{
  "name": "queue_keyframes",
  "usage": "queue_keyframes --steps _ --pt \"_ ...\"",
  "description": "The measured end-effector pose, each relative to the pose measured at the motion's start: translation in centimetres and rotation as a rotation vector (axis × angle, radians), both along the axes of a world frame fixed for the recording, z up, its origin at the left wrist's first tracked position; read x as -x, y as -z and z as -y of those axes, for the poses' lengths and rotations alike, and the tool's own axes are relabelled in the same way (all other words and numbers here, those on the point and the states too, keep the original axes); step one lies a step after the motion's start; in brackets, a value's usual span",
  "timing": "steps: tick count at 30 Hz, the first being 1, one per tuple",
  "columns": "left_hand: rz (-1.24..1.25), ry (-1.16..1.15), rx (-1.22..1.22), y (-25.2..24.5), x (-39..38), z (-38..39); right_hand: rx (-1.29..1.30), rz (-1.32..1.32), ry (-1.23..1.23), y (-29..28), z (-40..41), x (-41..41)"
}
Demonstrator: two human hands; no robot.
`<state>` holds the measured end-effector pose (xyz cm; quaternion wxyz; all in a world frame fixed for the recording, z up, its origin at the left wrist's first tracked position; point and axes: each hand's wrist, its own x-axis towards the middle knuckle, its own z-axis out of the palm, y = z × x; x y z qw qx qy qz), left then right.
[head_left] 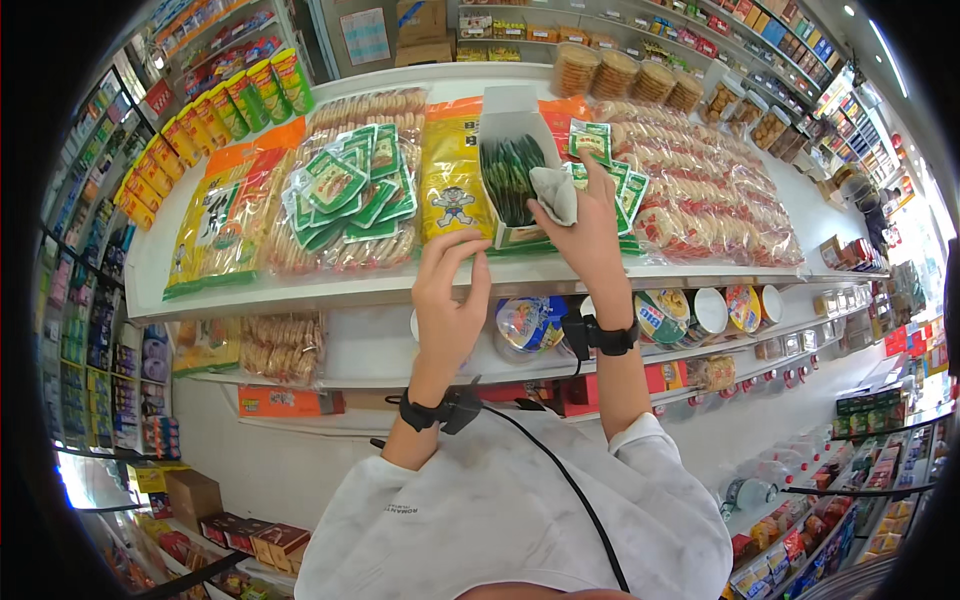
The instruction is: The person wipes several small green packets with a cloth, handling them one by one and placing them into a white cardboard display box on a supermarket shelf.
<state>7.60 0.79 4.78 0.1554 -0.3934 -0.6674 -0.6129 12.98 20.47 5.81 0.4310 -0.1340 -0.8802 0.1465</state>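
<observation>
A white open-topped cardboard box (511, 105) stands on the shelf before me, packed with a row of green packets (514, 176). My right hand (589, 232) is at its right side, with a crumpled white cloth (555, 193) held at the thumb. The fingertips of that hand reach a green-and-white packet (590, 139) on top of more such packets (634, 196). My left hand (452, 289) is at the shelf's front edge, fingers apart and holding nothing. Its fingertips are close to the box's lower left corner; whether they touch it is unclear.
A heap of green packets (352, 184) lies on bagged round crackers (341, 251) to the left. Yellow snack bags (450, 169) flank the box. Canisters (244, 101) line the far left edge; clear tubs (616, 73) stand behind. Instant noodle bowls (529, 322) sit one shelf down.
</observation>
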Motion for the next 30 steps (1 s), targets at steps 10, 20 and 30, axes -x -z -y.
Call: queue_keyframes --steps 10,20,30 --pt "0.032 0.023 -0.02 0.1 1.9 3.7 0.002 -0.046 0.119 0.7 0.1 1.0" --pt "0.198 0.209 -0.062 1.2 2.8 4.1 0.299 -0.256 0.026 -0.3 1.5 0.1" --pt "0.241 0.287 0.012 1.9 3.4 4.5 0.035 -0.081 0.129 0.9 1.6 0.5"
